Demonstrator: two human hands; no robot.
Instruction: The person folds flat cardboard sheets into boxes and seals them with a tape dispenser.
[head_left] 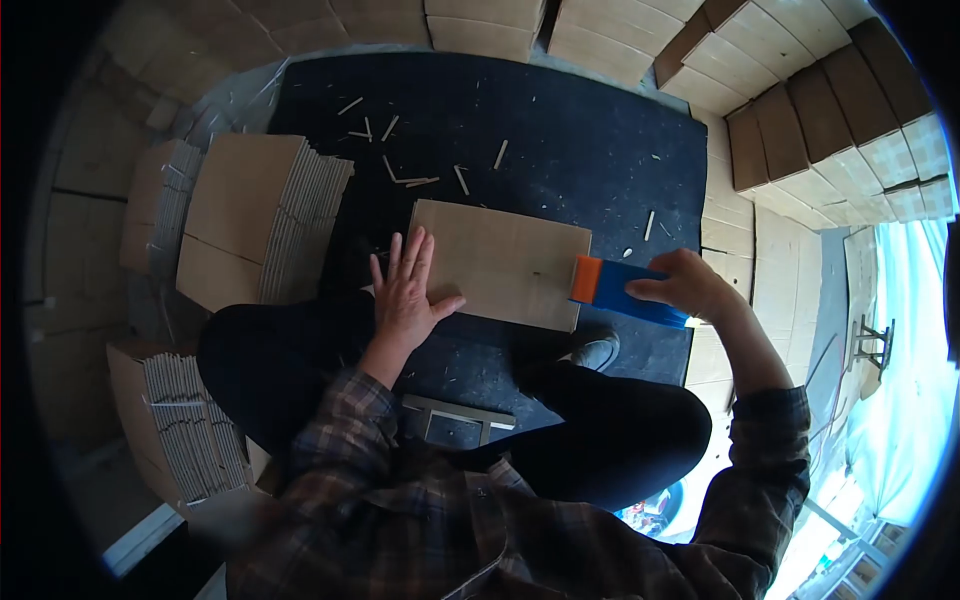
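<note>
In the head view, the left hand (pixel 403 298) lies palm down on the left end of a flat, rectangular, plain brown cardboard piece (pixel 505 265). Its fingers are spread and its thumb stands wide, pointing right along the near edge; it presses on the surface and grasps nothing.

The right hand (pixel 690 285) is closed around a blue, flat-sided, block-like tool with an orange end (pixel 625 290). The thumb lies across the near face and the fingers curl over the far side, a narrow grip at the end away from the cardboard. The orange end meets the cardboard's right edge; whether it overlaps or only touches cannot be told.

The cardboard piece lies in front of the person, between the two hands, over a black, scuffed floor mat (pixel 580 130). Thin, pale cardboard strips (pixel 500 154) are scattered on the mat beyond it. A grey shoe (pixel 597 350) is just beside its near right corner. To the left stands a tall bundle of brown, flattened cartons (pixel 235 215).
</note>
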